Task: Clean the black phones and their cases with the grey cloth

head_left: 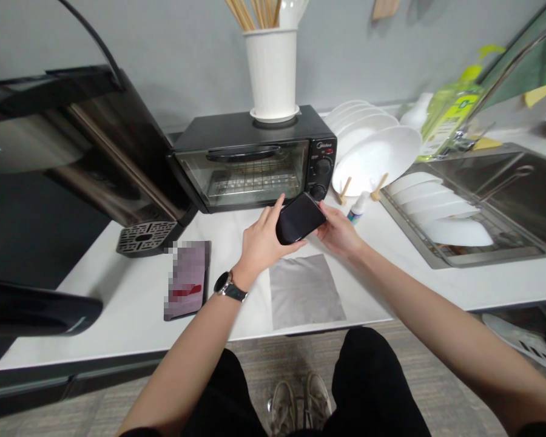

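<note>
A black phone [299, 217] is gripped between both hands above the worktop [382, 267], in front of the toaster oven [250, 159]. The left hand [260, 241] has its fingers [276, 206] wrapped round one end (watch at wrist); the right hand [340, 232] pinches the other end. Both forearms are extended forward, over a grey cloth [304, 290].

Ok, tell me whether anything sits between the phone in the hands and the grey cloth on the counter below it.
Nothing visible does. The phone is held between the left hand and the right hand, just above the far edge of the grey cloth. The cloth's surface is bare; the small spray bottle stands off to the right.
</note>
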`<state>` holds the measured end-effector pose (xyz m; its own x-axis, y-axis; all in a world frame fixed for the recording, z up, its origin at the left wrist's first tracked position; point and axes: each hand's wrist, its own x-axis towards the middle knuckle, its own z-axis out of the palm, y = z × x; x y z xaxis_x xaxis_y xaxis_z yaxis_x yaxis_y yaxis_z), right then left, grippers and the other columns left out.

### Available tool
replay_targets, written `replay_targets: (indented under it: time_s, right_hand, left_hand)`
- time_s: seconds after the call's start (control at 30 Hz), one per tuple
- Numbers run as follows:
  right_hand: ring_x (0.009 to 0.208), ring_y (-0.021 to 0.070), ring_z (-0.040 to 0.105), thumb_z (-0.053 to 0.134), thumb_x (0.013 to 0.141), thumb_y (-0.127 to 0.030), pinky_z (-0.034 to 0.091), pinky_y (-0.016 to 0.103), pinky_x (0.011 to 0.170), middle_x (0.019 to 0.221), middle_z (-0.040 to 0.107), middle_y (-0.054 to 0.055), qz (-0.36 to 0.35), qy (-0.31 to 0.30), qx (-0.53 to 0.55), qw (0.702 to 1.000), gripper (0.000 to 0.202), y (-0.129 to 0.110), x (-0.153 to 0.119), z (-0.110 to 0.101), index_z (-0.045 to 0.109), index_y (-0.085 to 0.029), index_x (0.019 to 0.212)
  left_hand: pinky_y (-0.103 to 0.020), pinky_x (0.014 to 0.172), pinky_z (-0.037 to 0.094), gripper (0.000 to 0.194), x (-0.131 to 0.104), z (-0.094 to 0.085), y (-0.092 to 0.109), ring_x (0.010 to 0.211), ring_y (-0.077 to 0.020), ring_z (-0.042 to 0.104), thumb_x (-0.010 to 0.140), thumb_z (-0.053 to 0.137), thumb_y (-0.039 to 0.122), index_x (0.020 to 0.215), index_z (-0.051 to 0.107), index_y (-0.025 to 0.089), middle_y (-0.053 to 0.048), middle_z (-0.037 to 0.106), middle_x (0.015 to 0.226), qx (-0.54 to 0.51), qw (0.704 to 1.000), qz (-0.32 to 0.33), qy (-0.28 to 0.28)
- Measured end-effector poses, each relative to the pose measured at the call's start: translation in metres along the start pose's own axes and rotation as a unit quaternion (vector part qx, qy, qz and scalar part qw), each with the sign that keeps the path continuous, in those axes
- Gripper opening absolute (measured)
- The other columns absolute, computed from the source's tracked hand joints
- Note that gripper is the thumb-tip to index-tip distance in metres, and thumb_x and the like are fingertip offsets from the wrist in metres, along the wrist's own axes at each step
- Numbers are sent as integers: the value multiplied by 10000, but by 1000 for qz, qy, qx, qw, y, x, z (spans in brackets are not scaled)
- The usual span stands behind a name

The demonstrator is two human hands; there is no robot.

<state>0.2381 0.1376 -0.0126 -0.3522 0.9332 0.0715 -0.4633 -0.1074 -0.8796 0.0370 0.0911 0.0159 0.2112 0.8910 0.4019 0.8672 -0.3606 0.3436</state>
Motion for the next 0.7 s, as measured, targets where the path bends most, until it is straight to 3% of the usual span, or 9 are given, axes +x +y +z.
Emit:
replay_targets:
  time_s: [0.13,0.27,0.47,0.7]
  right_hand:
    - [836,170,699,790,849,-542,603,270,663,1049,766,1,-46,31,-17,998,450,-3,-2,9,708,-294,1215]
    - [727,134,652,804,843,-508,581,240,605,985,730,-38,-53,37,-13,998,371,-4,-2,10,670,-336,1143]
    - [639,104,618,810,841,-537,587,217,598,830,669,-61,-66,9,-9,998,405,0,1,7,683,-331,1165]
    - [579,101,603,831,803,-562,584,227,573,765,649,-74,-85,27,-43,995,437,0,3,5,670,-323,1132]
  left_hand:
    - [-350,873,582,976,0,2,-2,1170,-295,697,783,821,579,1603,359,320,-63,657,1380,-6,1000,2,5]
    - [-358,909,587,874,-1,6,-3,1180,-288,694,790,814,555,1540,450,292,-61,669,1366,-31,999,9,32]
    - [-371,1034,562,784,-1,8,-5,1210,-270,689,807,812,472,1497,495,277,-60,683,1373,-77,995,24,57]
    - [-375,1114,524,767,1,11,-8,1274,-260,659,817,801,425,1498,496,249,-85,667,1410,-104,992,54,55]
